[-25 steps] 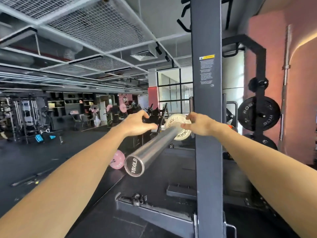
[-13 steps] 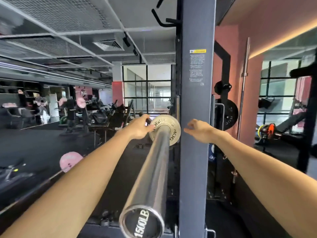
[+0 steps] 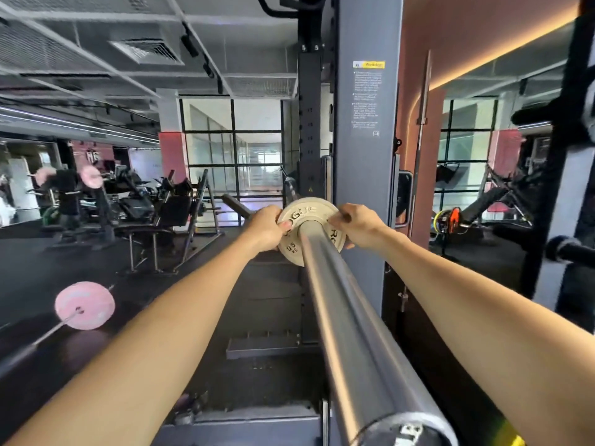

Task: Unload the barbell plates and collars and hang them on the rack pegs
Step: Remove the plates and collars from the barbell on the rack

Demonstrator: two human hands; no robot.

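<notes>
The small white plate [image 3: 309, 231] is still sitting far in on the barbell sleeve [image 3: 344, 320], the left hand [image 3: 265, 228] and right hand [image 3: 360, 228] are clamping its rim, so unloading is only beginning.

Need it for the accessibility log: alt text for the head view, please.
Both hands, left hand and right hand, grip the rim of a small white plate on the steel barbell sleeve beside a grey rack upright, in a gym.
</notes>
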